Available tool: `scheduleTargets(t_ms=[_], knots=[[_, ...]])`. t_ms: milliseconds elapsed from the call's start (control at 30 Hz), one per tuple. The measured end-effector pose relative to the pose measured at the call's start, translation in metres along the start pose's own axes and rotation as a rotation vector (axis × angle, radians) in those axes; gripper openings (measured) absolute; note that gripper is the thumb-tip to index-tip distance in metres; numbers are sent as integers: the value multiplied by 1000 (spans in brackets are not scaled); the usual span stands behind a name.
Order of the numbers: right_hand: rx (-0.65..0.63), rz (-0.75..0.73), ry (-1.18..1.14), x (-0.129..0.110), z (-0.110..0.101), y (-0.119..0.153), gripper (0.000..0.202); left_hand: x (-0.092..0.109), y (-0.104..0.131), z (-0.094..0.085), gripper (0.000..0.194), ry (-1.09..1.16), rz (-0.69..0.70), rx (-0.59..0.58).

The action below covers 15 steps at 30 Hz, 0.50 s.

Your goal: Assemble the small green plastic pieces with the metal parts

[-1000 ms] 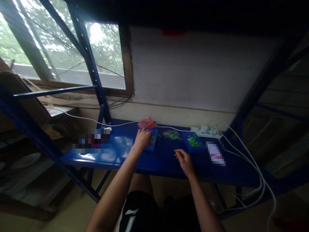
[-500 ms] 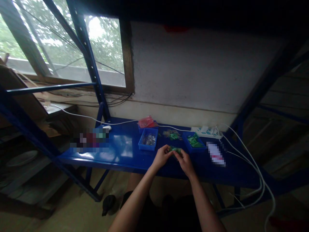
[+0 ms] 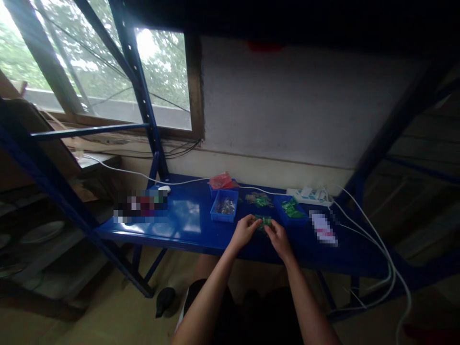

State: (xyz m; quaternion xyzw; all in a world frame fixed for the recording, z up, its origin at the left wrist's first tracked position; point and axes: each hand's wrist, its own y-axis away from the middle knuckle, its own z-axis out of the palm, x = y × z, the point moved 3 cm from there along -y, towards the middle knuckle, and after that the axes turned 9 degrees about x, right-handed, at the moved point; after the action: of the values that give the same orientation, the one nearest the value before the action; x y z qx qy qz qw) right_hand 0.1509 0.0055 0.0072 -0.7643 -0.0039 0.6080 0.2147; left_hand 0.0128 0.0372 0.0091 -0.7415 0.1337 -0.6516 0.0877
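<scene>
Between my fingers, just above the front part of the blue table (image 3: 201,235), is a small green plastic packet (image 3: 265,221). My left hand (image 3: 245,232) pinches its left side, and my right hand (image 3: 280,239) pinches the right side. What the packet contains is too small to make out. Behind my hands lies a loose pile of small green and metallic pieces (image 3: 259,200). To the left stands a blue bin (image 3: 223,217) with small shiny metal parts. A second blue bin (image 3: 290,222), holding green packets, is close by my right hand.
Red plastic bags (image 3: 220,180) lie on another blue container at the back. A white power strip (image 3: 309,196) with cords sits at the back right. Pixelated items (image 3: 140,206) lie at the left end, another pixelated item (image 3: 323,227) at the right. Blue rack posts (image 3: 143,103) frame the table.
The camera view has shifted slightly, so the scene sits a little further right. Both hands still pinch the green packet, with the fingers slightly rearranged on it.
</scene>
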Motion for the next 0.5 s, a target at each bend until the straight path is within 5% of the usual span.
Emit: scheduleTargets(t_ms=[500], knots=[[31, -75, 100, 1, -2, 2, 21, -1, 1, 0, 34, -51, 33, -22]])
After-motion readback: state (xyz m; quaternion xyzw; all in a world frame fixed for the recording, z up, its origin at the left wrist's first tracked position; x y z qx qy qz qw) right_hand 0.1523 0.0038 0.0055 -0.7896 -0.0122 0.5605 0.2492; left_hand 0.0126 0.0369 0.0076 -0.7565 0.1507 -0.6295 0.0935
